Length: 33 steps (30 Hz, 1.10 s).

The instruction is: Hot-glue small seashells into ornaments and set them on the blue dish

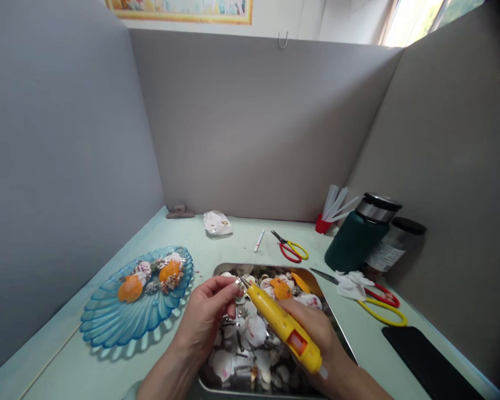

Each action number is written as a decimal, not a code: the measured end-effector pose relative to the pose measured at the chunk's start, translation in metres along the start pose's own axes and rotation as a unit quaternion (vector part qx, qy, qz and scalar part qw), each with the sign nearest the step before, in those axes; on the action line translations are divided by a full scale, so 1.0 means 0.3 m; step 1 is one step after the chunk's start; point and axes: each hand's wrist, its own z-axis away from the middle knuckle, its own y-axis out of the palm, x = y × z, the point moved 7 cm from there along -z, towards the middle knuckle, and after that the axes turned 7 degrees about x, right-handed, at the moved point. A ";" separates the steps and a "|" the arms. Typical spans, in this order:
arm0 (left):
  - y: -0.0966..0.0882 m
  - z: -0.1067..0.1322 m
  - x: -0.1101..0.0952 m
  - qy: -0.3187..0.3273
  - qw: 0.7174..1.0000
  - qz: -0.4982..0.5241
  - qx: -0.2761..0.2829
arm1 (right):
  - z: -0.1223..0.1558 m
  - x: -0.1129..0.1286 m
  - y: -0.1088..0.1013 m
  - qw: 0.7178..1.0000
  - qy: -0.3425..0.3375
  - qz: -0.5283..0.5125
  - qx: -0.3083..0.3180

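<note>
My right hand (312, 322) is wrapped round a yellow hot glue gun (275, 314) with a glue stick poking out of its rear end. The gun's metal nozzle points up and left, close to the fingertips of my left hand (210, 305). Those fingers are pinched on a small shiny piece (238, 281), too small to name, at or very near the nozzle. Below both hands lies a metal tray (270, 266) of white and orange seashells (256, 330), with several thin dark metal pieces among them; my hands hide part of it.
On the left, a blue scalloped glass dish (120, 328) bears shells. Scissors (291, 250), a thin white stick (259, 240) and a crumpled white packet (217, 223) lie behind. Right are a green bottle (350, 244), a jar (394, 244), tissue-covered scissors (383, 308), a red cup (323, 225) and a black phone-like slab (429, 361).
</note>
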 end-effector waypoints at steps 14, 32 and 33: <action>0.006 0.001 -0.003 -0.002 1.000 -0.002 0.002 | -0.005 0.020 -0.006 0.995 -0.031 0.089 -0.040; 0.008 -0.002 -0.002 -0.003 1.000 0.009 0.001 | -0.009 0.040 -0.022 0.992 -0.043 0.109 -0.056; 0.007 -0.002 -0.001 -0.003 1.000 0.009 0.002 | -0.008 0.040 -0.024 0.991 -0.044 0.111 -0.060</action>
